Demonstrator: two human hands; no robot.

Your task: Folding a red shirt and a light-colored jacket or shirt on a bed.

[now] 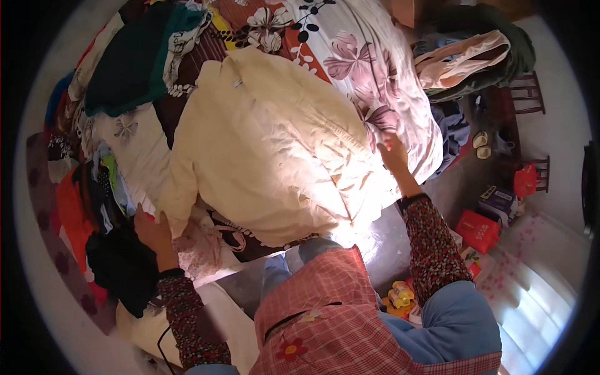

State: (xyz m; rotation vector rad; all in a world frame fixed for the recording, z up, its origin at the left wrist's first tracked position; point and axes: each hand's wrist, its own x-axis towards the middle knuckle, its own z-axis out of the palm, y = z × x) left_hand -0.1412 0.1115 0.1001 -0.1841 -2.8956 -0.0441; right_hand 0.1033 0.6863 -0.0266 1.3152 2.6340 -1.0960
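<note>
A cluttered bed [131,150] carries a cream, wrinkled cotton quilt [262,144] across its middle. The left hand [153,232] pinches its near-left corner, fingers closed on cloth; the right hand [392,153] presses flat, fingers spread, at its right edge.

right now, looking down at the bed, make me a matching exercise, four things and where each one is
Things:
1. left hand
2. right hand
3. cream garment
4. dark green cloth

Places:
A. spread across the middle of the bed
B. at the cream garment's lower left corner
C. upper left of the bed
D. on the floral quilt at the garment's right edge

Pairs: 1-B, 2-D, 3-A, 4-C
</note>
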